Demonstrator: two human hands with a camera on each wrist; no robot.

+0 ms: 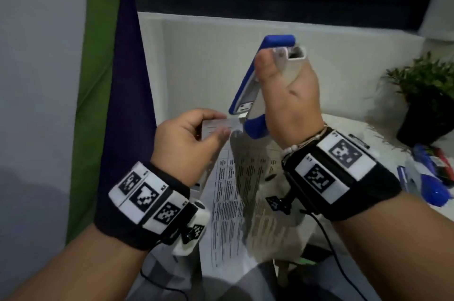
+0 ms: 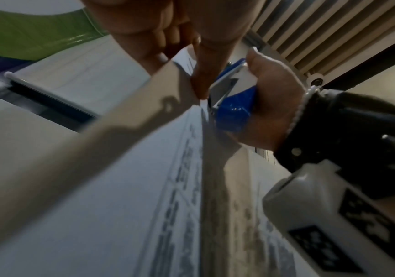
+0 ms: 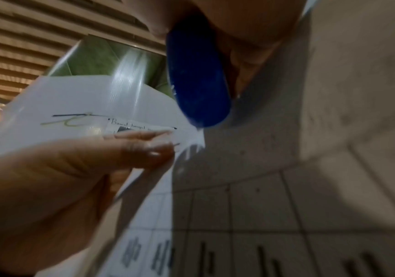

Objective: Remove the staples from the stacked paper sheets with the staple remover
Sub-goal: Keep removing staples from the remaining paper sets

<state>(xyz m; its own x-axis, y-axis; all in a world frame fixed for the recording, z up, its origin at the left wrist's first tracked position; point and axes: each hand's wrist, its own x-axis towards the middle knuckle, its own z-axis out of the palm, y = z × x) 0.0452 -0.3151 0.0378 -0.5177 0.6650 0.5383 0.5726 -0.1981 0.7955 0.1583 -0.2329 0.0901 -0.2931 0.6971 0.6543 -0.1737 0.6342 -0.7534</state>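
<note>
— Head view, and I've got both hands raised: the left hand pinches the top corner of the paper sheets between thumb and forefinger, and the stack hangs straight down from that pinch.

— And the tool?

— The right hand is wrapped round the blue staple remover, thumb pressed on its white face, fingers curled behind. It's stapler-shaped, and its long axis stands nearly upright, with the top end leaning away to the right.

— Where's the working end?

— Down. The lower tip touches the top edge of the sheets, just to the right of the left thumb. So the corner lies below and left of the right-hand grip, and the tool points down into it.

— Can you see the staple?

— No, I can't make it out; every view is soft at that spot. On the left wrist camera the metal nose sits right against the paper beside the pinching finger, and that's all I'd swear to.

— Your read?

— I judge the tip is set at a staple in that corner. The next move turns on that line: lever along the tool's axis while the left pinch braces the paper right beside it. Pull sideways and I'd worry the corner tears.

— Anything else about?

— A potted plant at the far right, well apart.
</note>
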